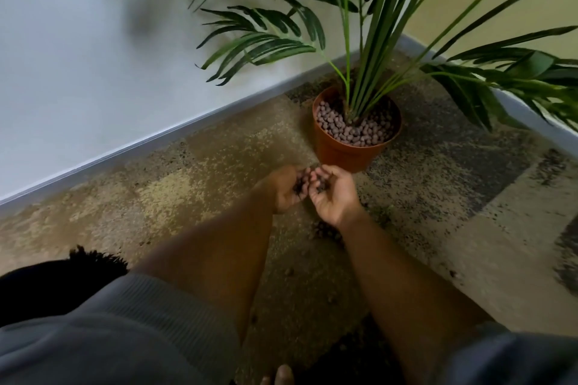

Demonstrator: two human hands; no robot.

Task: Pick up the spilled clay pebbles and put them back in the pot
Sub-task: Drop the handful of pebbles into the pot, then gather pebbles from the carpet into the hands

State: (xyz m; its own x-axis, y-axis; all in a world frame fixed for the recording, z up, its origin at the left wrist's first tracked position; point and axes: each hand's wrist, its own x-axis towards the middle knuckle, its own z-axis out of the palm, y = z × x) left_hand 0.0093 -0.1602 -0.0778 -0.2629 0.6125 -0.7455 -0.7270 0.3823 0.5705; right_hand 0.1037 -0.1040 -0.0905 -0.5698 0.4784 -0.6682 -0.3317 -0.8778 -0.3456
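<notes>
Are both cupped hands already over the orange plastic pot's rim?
No: the left hand and right hand, holding clay pebbles, sit short of the orange plastic pot.

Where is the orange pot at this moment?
In the head view, the orange pot stands on the carpet right of centre, in the wall corner, just beyond both cupped hands.

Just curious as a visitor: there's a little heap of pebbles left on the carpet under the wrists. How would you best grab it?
Scoop the heap from above, fingers closing from both sides; the loose, round pebbles lie flat on the carpet.
</notes>
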